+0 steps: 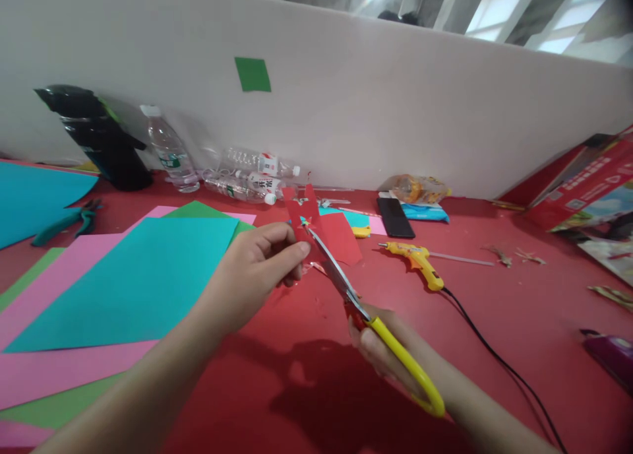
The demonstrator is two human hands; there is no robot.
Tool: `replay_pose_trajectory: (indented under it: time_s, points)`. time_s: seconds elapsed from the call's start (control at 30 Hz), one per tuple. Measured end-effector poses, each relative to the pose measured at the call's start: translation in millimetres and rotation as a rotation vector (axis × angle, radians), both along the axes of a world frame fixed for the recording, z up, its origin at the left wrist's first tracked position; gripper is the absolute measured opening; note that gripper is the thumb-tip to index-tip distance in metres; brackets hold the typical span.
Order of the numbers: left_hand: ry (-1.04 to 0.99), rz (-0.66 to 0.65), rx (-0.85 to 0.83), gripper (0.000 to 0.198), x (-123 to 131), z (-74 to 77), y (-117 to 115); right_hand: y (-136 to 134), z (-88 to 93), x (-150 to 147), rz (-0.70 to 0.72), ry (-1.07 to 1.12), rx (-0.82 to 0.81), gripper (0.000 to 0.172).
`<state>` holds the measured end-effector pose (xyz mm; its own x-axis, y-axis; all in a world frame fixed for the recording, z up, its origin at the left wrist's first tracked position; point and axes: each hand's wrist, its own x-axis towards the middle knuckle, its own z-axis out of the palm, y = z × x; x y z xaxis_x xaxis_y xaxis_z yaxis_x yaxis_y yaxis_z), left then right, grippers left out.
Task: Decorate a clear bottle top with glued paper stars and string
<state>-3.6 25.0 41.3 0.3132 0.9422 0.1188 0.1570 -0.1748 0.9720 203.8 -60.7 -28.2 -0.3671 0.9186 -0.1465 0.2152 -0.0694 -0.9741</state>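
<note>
My left hand [257,262] pinches a small piece of red paper [295,208] between thumb and fingers, holding it above the table. Bits of blue and yellow show at a small hole or cut in it. My right hand [383,342] grips a pair of scissors [408,361] with yellow handles. Their long metal blades point up and left, the tips reaching the red paper beside my left thumb. Whether the blades are fully closed is hard to tell. Another flat red paper piece [341,237] lies on the table just behind the scissors.
Blue sheets [143,282] over pink and green ones cover the left side, with pliers [74,223] nearby. Along the white partition stand a black bottle [99,137] and several clear bottles [171,150]. A phone [395,216] and a corded yellow glue gun [418,261] lie right.
</note>
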Motion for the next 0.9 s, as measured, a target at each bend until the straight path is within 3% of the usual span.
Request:
replay_pose_trajectory:
  time_s: [0.17,0.43,0.53,0.67,0.9]
  points:
    - [-0.187,-0.032,-0.092,0.019,3.1,-9.7,-0.9,-3.2,-1.5,2.8,0.056,0.092,-0.012,0.054]
    - [-0.246,-0.069,-0.169,0.023,5.4,-11.2,-5.0,0.2,2.1,8.2,0.107,0.068,0.034,0.054]
    - [-0.177,-0.029,-0.101,0.027,7.5,-10.1,-7.5,0.8,2.5,9.3,0.096,0.062,0.034,0.054]
    - [-0.022,0.119,0.085,0.029,12.8,-10.3,-13.7,1.2,2.9,11.1,0.119,0.072,0.038,0.052]
    - [-0.144,0.067,-0.006,0.025,14.7,-13.7,-14.6,2.4,2.9,9.9,0.08,0.069,0.023,0.052]
